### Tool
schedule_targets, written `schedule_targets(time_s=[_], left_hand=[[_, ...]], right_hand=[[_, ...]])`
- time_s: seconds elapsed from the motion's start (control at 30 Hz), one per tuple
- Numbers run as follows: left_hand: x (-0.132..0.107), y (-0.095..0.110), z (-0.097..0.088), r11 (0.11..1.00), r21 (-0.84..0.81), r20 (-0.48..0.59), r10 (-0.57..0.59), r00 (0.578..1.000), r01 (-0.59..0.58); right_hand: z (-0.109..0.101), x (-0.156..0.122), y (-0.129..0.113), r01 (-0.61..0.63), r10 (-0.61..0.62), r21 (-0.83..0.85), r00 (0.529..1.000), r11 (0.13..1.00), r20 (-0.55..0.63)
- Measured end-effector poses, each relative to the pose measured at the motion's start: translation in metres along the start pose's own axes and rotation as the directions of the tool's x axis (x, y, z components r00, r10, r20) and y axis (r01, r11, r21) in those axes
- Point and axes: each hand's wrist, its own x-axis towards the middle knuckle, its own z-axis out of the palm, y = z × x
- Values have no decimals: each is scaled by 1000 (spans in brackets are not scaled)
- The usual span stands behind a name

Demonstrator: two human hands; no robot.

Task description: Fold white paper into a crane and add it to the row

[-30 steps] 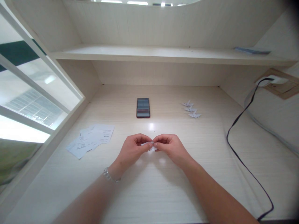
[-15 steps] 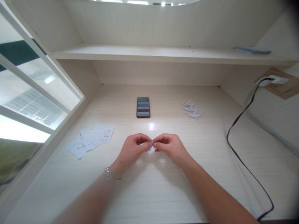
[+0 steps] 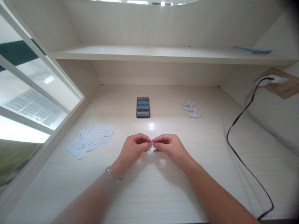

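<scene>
Between my fingertips is a small piece of white paper (image 3: 152, 147), mostly hidden by the fingers. My left hand (image 3: 136, 145) pinches its left side with thumb and forefinger. On the other side my right hand (image 3: 168, 145) holds it in the same kind of pinch, the two hands almost touching. Beyond the right hand, several small folded paper cranes (image 3: 191, 109) sit in a short row on the desk. A stack of loose printed paper squares (image 3: 93, 138) lies spread out to the left of my hands.
A phone (image 3: 143, 107) lies on the desk (image 3: 149, 193) in front of my hands. A black cable (image 3: 235, 155) runs down the right side from a wall socket (image 3: 275, 80). Above the back of the desk is a shelf (image 3: 149, 53); a window (image 3: 35, 93) borders the left.
The fingertips have shifted very slightly around the white paper, and my right hand sits a touch lower. Everything else stays where it was.
</scene>
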Motion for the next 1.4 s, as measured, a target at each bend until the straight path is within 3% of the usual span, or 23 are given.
schedule_targets(time_s=[0.33, 1.0, 1.4], left_hand=[[-3, 6, -2, 995, 88, 72, 30, 997, -37], [-1, 7, -3, 999, 47, 85, -23, 996, 19], [-2, 4, -5, 988, 145, 85, 38, 996, -50]], right_hand=[[1, 0, -2, -95, 98, 57, 995, 994, -35], [-1, 0, -2, 12, -20, -196, 999, 981, -42], [0, 0, -2, -16, 11, -148, 999, 989, -33]])
